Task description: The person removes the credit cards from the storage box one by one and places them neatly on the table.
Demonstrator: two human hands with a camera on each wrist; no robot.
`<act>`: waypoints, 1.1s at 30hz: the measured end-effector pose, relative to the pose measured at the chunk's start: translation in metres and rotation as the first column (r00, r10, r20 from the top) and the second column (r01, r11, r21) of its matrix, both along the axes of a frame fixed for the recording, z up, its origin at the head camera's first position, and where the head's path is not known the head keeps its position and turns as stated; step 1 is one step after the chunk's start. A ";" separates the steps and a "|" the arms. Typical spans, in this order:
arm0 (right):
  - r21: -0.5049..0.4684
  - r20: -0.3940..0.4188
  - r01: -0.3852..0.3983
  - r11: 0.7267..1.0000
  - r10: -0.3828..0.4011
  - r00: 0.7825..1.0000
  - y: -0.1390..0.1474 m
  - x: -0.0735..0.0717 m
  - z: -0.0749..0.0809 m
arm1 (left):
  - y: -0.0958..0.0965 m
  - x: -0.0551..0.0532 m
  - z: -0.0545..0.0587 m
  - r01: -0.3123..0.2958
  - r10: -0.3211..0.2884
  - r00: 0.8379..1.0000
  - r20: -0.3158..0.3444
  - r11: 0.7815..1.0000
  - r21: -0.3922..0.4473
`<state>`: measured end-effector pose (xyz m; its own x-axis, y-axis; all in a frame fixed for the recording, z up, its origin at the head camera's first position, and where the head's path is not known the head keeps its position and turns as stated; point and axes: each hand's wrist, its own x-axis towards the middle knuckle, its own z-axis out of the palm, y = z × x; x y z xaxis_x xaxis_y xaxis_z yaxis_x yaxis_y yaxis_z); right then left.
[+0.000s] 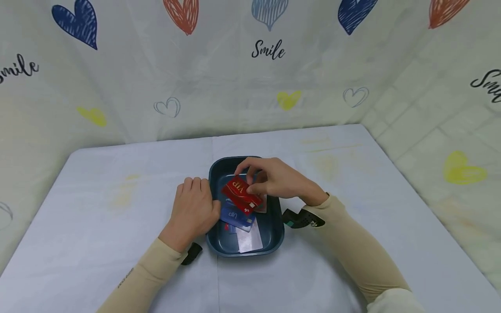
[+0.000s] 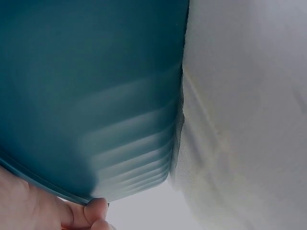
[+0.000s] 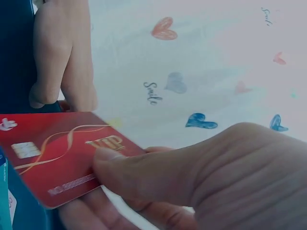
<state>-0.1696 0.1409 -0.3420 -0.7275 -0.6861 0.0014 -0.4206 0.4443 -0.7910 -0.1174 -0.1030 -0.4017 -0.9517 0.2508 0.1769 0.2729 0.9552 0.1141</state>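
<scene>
A red VIP card (image 1: 242, 194) with a gold chip is pinched between the thumb and fingers of my right hand (image 1: 275, 178), over a dark blue tray (image 1: 275, 237). In the right wrist view the thumb presses on the face of the red card (image 3: 62, 153). My left hand (image 1: 193, 208) grips the tray's left rim, its thumb on the inner side; in the left wrist view its fingertips (image 2: 96, 209) curl under that rim. Beneath the red card lie a blue VIP card (image 1: 235, 215) and a whitish card (image 1: 249, 238), partly overlapping. Another card (image 1: 262, 204) is half hidden by my right hand.
The tray stands on a table covered with a white cloth (image 1: 117, 243). Behind the table hangs a backdrop (image 1: 219, 87) printed with hearts and the word Smile. Dark wrist cameras sit under both wrists, the right one (image 1: 299, 218) close to the tray's right rim.
</scene>
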 end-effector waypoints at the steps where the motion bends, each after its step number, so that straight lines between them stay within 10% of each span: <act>1: -0.007 -0.009 0.006 1.000 -0.006 1.000 0.001 0.000 0.000 | 0.000 0.000 0.000 -0.001 0.001 1.000 0.004 1.000 0.000; 33: -0.197 -0.055 0.156 0.968 -0.170 0.984 0.030 0.015 -0.016 | 0.000 0.001 -0.001 0.005 -0.004 1.000 -0.020 0.999 0.034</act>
<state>-0.1549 0.1708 -0.3576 -0.8227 -0.5404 0.1767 -0.4131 0.3547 -0.8388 -0.1166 -0.1028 -0.4027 -0.9468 0.2483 0.2047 0.2795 0.9498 0.1406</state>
